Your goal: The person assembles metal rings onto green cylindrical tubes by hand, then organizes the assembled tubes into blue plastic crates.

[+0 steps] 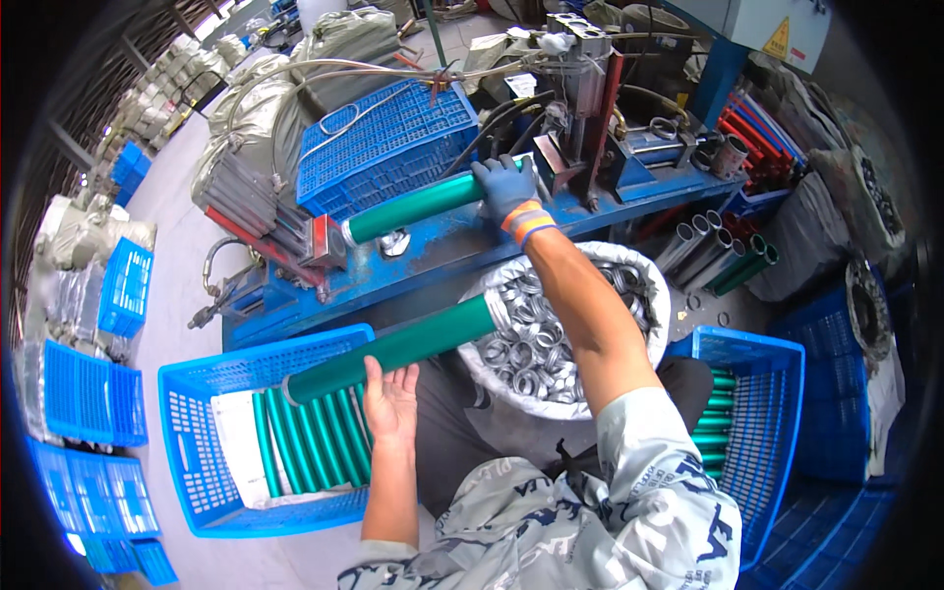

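My right hand [508, 187], in a dark glove with an orange cuff, grips the right end of a green metal tube [418, 208] from above. That tube lies over the bench of a blue machine [433, 246], its left end by a red-edged clamp head [323, 241]. Lower down, my bare left hand [390, 401] supports a second green tube [408, 344] from below, thumb against its side. Silver rings show at both ends of this tube. Its right end reaches over a white-lined tub [661, 305] full of loose metal rings [536, 339].
A blue crate [177, 462] at left holds several green tubes [320, 438]. Another blue crate [777, 442] with green tubes stands at right. Bare silver tubes [693, 241] lean beneath the bench. Stacked blue crates [388, 138] and hoses [295, 67] are behind the machine.
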The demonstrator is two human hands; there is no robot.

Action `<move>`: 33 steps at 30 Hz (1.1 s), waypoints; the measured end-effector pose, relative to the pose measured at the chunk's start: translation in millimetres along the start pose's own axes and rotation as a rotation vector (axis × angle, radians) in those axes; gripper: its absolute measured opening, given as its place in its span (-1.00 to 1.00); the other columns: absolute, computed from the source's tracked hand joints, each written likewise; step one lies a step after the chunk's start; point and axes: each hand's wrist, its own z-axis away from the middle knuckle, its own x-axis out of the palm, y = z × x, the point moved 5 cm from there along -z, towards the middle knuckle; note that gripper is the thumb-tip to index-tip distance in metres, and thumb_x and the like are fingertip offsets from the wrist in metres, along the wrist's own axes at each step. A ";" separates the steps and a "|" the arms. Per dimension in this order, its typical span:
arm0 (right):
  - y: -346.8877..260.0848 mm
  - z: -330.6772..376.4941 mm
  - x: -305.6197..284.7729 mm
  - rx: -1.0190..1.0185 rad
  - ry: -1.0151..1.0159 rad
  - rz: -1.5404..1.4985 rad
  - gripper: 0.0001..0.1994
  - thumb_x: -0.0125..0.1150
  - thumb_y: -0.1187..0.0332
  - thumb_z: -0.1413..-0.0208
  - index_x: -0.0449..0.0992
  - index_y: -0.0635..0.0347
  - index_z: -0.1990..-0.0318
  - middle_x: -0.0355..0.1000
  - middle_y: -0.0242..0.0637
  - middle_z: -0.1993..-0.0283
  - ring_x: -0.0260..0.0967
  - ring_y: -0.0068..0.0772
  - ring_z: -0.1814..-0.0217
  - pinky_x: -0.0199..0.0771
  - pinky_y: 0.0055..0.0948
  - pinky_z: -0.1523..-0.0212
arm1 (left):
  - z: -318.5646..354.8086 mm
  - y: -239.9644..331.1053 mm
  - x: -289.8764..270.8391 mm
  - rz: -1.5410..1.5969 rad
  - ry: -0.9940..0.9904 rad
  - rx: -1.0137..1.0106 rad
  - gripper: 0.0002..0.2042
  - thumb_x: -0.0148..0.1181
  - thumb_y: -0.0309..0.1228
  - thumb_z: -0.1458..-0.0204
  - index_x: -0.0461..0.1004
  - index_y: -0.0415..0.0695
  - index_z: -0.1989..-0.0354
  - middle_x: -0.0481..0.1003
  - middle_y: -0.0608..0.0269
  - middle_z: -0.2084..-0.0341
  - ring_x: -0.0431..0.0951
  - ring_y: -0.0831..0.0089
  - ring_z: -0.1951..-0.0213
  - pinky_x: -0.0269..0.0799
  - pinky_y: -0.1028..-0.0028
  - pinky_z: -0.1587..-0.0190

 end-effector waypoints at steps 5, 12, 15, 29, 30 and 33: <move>-25.5 -4.5 -110.5 -0.096 -0.093 -0.415 -0.33 0.54 0.17 -0.24 0.49 0.09 -0.48 0.61 -0.08 -0.31 0.57 0.19 -0.36 0.55 0.11 -0.41 | -50.0 -11.6 7.8 -0.066 0.015 -0.001 -0.42 0.41 0.01 -0.46 0.49 -0.15 -0.42 0.58 0.09 -0.36 0.54 0.13 -0.46 0.55 0.03 -0.43; 70.4 133.4 -271.4 0.341 0.334 -1.253 -0.25 0.21 0.42 -0.41 0.20 0.33 -0.72 0.53 0.00 -0.46 0.59 -0.21 -0.36 0.57 -0.27 -0.39 | -213.7 -59.4 176.6 -0.037 -0.117 0.073 -0.34 0.50 -0.10 -0.41 0.40 -0.23 -0.48 0.50 -0.06 -0.43 0.49 -0.06 -0.50 0.51 -0.16 -0.50; 95.5 234.7 -287.7 0.535 0.418 -1.356 -0.31 0.26 0.44 -0.30 0.34 0.34 -0.60 0.58 -0.06 -0.32 0.62 -0.29 -0.19 0.68 -0.29 -0.21 | -291.6 -63.9 175.0 -0.042 -0.054 0.064 -0.37 0.52 -0.15 -0.40 0.41 -0.23 -0.46 0.53 -0.09 -0.38 0.57 -0.10 -0.43 0.58 -0.21 -0.44; 120.2 396.0 -353.8 0.767 0.563 -1.251 -0.33 0.46 0.02 -0.44 0.45 0.34 -0.47 0.63 0.02 -0.23 0.66 -0.29 0.01 0.71 -0.28 0.00 | -324.3 -94.6 154.2 -0.179 -0.022 -0.084 -0.19 0.53 0.01 -0.36 0.36 -0.37 -0.52 0.51 -0.42 -0.39 0.62 -0.37 -0.36 0.60 -0.26 -0.39; 124.9 409.5 -360.5 0.829 0.549 -1.158 -0.35 0.45 0.12 -0.44 0.43 0.33 -0.50 0.63 0.00 -0.26 0.67 -0.28 -0.01 0.71 -0.28 -0.04 | -330.2 -87.4 144.5 -0.195 -0.009 -0.076 -0.18 0.53 0.03 -0.35 0.36 -0.37 -0.52 0.51 -0.44 -0.39 0.63 -0.38 -0.36 0.60 -0.25 -0.39; 144.2 491.8 -382.5 0.946 0.759 -0.837 -0.36 0.47 0.43 -0.34 0.43 0.33 -0.54 0.64 -0.09 -0.28 0.67 -0.27 -0.10 0.70 -0.27 -0.19 | -341.3 -84.8 124.8 -0.253 -0.028 -0.095 -0.13 0.50 0.10 -0.35 0.34 -0.37 -0.54 0.52 -0.45 -0.39 0.62 -0.37 -0.37 0.58 -0.26 -0.39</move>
